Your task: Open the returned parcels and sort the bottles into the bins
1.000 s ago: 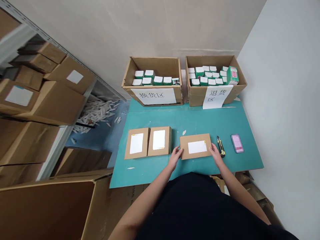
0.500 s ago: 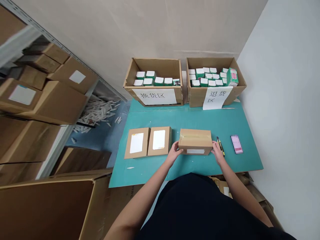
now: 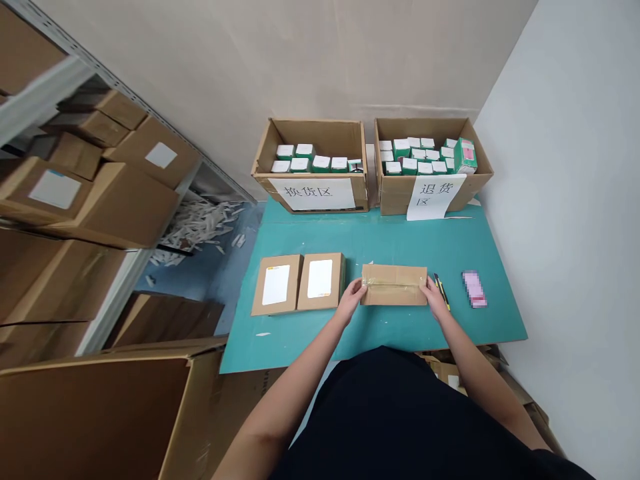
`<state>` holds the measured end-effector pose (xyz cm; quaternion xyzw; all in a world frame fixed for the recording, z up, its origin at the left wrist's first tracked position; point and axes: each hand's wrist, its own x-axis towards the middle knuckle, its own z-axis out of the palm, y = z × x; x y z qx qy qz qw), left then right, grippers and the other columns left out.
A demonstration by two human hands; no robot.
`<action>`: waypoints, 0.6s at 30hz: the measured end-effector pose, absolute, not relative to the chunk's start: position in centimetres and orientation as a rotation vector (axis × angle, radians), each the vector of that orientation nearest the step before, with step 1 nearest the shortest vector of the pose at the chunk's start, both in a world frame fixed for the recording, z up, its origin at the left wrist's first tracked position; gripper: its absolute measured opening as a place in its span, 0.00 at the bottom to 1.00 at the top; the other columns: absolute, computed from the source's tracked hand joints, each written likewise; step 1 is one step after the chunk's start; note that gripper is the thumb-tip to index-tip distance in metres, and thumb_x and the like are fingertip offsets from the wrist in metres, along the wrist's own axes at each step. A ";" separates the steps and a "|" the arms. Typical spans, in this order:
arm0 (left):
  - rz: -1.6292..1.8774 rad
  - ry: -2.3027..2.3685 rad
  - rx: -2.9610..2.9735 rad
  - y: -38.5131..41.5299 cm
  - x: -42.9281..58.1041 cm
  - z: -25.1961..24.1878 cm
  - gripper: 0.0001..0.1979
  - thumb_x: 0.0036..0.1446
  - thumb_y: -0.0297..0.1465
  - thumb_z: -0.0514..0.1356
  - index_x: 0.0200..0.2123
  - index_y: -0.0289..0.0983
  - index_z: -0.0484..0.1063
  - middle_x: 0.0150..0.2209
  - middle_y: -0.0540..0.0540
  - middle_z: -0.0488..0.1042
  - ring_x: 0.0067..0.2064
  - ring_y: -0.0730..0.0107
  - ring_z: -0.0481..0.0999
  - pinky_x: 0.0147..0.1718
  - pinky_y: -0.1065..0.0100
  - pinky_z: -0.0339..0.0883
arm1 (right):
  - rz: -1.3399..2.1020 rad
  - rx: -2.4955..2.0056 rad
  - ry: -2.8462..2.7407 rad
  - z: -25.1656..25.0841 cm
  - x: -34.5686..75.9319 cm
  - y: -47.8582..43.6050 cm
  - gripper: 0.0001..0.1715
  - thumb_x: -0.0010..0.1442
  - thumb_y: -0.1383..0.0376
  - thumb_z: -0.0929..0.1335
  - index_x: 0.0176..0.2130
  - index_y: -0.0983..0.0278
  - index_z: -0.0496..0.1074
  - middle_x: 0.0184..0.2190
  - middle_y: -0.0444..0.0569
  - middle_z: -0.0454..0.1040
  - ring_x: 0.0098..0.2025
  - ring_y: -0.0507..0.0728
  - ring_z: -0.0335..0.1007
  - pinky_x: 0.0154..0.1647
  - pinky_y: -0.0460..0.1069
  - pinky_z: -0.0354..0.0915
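Observation:
A brown cardboard box [image 3: 394, 285] is held between my two hands over the green table [image 3: 320, 340], with a taped seam facing me. My left hand [image 3: 354, 297] grips its left end, and my right hand [image 3: 434, 295] grips its right end. Left of it lie two brown boxes with white labels, one [image 3: 321, 280] close to my left hand and the other [image 3: 277, 285] beside that. Just right of my right hand is a yellow and black cutter [image 3: 442, 292].
Two open cartons with paper signs, one at left [image 3: 313, 193] and one at right [image 3: 435, 197], hold green-white boxes at the table's back. A phone [image 3: 474, 289] lies at right. Shelves with boxes [image 3: 135, 207] and a large open carton [image 3: 190, 400] are at left.
The held box has been tilted, so its taped face shows more fully and its white label is out of sight. Both hands have kept their hold. The view has shifted slightly.

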<state>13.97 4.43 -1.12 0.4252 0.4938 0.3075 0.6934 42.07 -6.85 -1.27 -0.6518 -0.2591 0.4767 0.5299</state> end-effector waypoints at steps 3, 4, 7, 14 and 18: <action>0.685 0.989 0.957 3.3 12.7 -1.8 0.27 0.51 0.37 0.69 0.54 0.39 0.70 0.60 0.39 0.74 0.65 0.53 0.69 0.63 0.54 0.61 | 1.114 -1.542 -0.572 -1.3 42.2 -8.1 0.43 0.54 0.41 0.72 0.63 0.53 0.67 0.64 0.49 0.70 0.67 0.65 0.64 0.64 0.58 0.66; 0.666 0.965 0.961 2.7 12.1 -2.2 0.28 0.49 0.35 0.69 0.54 0.39 0.69 0.61 0.39 0.73 0.65 0.54 0.68 0.62 0.55 0.62 | 1.134 -1.548 -0.539 -1.5 42.1 -8.8 0.43 0.55 0.39 0.71 0.64 0.54 0.67 0.64 0.50 0.70 0.66 0.65 0.65 0.63 0.59 0.67; 0.547 0.955 0.954 0.5 10.1 -3.4 0.29 0.44 0.28 0.66 0.52 0.40 0.68 0.60 0.40 0.73 0.64 0.54 0.69 0.58 0.56 0.66 | 1.228 -1.588 -0.412 -2.4 41.4 -11.0 0.46 0.57 0.35 0.67 0.66 0.54 0.64 0.64 0.52 0.70 0.64 0.66 0.68 0.58 0.60 0.71; 0.322 1.191 0.788 -0.6 9.3 -3.4 0.31 0.61 0.43 0.56 0.65 0.42 0.62 0.57 0.38 0.76 0.54 0.55 0.78 0.50 0.56 0.72 | 1.289 -1.701 -0.487 -4.3 39.9 -12.1 0.47 0.55 0.38 0.70 0.66 0.54 0.65 0.66 0.50 0.67 0.67 0.67 0.64 0.64 0.61 0.65; 0.334 1.242 1.112 1.3 11.3 -3.0 0.38 0.57 0.45 0.64 0.68 0.41 0.60 0.57 0.39 0.76 0.55 0.53 0.77 0.53 0.55 0.71 | 1.278 -1.676 -0.599 -4.8 40.6 -10.5 0.56 0.49 0.44 0.75 0.69 0.56 0.60 0.66 0.55 0.67 0.65 0.69 0.66 0.65 0.65 0.62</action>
